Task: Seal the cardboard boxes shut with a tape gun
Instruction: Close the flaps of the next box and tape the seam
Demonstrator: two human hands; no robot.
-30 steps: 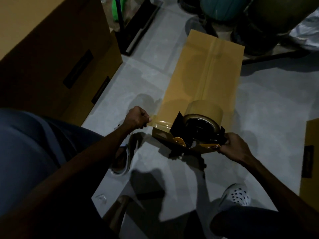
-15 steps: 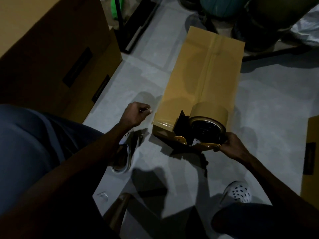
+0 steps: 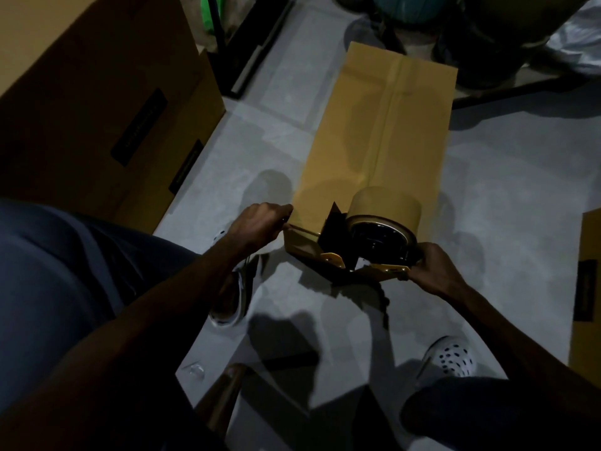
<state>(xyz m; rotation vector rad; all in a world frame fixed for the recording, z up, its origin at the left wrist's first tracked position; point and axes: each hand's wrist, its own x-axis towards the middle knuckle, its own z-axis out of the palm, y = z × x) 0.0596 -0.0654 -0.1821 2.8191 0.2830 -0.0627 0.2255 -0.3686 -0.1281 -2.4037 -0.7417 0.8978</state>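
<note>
On the grey floor (image 3: 507, 196), a long narrow cardboard box (image 3: 367, 131) lies flat, its top seam (image 3: 388, 118) already covered by a tape strip running lengthwise. Tape gun (image 3: 367, 245) sits at the box's near end, over the near edge; brown tape roll (image 3: 385, 206) mounted on it, black guard plate sticking up just left of the roll, yellow frame parts below. Right hand (image 3: 432, 271) grips the gun's handle end from the near right, fingers curled round it. Left hand (image 3: 260, 224) is at the box's near left corner, fingers curled with knuckles up, thumb and fingertips at the corner edge; looks like it pinches a tape end there, but too dark to tell for sure. Both forearms reach in from the lower corners. Big cardboard box (image 3: 97, 102) stands to the left, black labels on its side, well apart from the narrow one. Another cardboard box (image 3: 588, 288) is cut off at the right edge. White perforated clog (image 3: 452, 354) near the lower right; another shoe (image 3: 232, 288) under the left forearm. Dark round containers (image 3: 507, 37) sit beyond the box's far end.
</note>
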